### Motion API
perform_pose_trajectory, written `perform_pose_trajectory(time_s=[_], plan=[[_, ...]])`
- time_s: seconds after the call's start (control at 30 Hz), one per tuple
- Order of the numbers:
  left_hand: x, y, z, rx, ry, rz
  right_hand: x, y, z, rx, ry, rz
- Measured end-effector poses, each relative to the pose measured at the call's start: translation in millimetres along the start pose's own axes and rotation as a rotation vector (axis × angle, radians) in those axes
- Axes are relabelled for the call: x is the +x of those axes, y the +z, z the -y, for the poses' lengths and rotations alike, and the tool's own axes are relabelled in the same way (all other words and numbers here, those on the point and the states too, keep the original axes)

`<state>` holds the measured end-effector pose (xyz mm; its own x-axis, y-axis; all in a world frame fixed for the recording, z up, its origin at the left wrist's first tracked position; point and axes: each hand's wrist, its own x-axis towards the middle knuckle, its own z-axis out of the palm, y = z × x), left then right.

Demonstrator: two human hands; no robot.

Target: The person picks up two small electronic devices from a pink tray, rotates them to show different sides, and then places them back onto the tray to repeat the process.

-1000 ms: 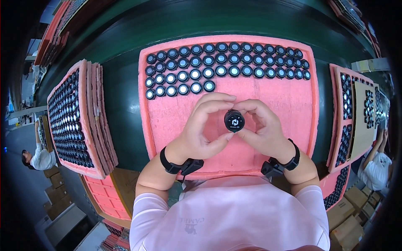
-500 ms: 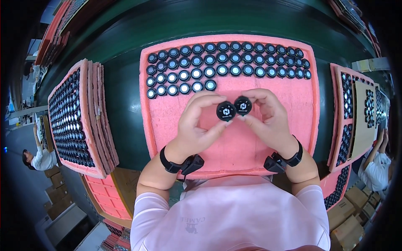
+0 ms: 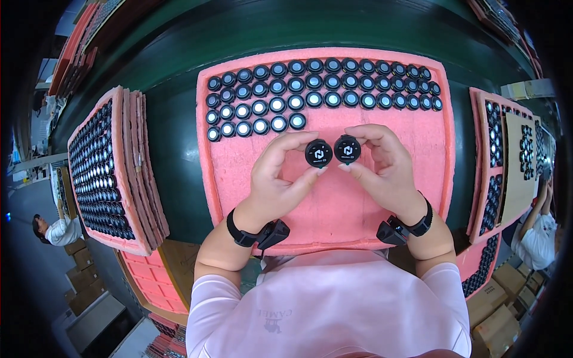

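Two small round black parts with white marks on their faces are held side by side over a pink foam tray [image 3: 352, 209]. My left hand [image 3: 276, 182] pinches the left round black part [image 3: 319, 156] by its edge between thumb and fingers. In the same kind of grip, my right hand [image 3: 389, 170] has the right round black part [image 3: 347, 151]. A narrow gap separates the two. Beyond my hands, rows of similar round black parts with pale silvery centres [image 3: 277, 86] fill the far portion of the tray; the nearest row stops left of the middle.
On the left stands a stack of pink foam trays [image 3: 140, 173], its top one full of black parts. More filled trays [image 3: 490, 155] sit at the right, partly under a cardboard sheet [image 3: 518, 167]. A dark green tabletop [image 3: 179, 155] lies beneath. Other people are at both far sides.
The two parts have moved slightly apart. The right one has turned so its marked face shows more fully, level with the left one. Both hands keep their grip.
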<state>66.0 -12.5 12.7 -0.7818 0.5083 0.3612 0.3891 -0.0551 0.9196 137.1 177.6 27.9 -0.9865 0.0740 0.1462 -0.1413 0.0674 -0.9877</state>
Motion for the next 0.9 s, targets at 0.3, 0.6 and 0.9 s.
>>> perform_pose_trajectory(time_s=[0.3, 0.6, 0.9], plan=[[0, -1, -1, 0.005, -0.015, 0.000, 0, 2, -2, 0.022, -0.017, -0.011], [2, -2, -1, 0.025, -0.014, 0.014, 0, 1, -2, 0.024, 0.006, -0.001], [5, -7, 0, 0.032, 0.003, 0.091, 4, 0, -9, 0.053, -0.049, 0.043]])
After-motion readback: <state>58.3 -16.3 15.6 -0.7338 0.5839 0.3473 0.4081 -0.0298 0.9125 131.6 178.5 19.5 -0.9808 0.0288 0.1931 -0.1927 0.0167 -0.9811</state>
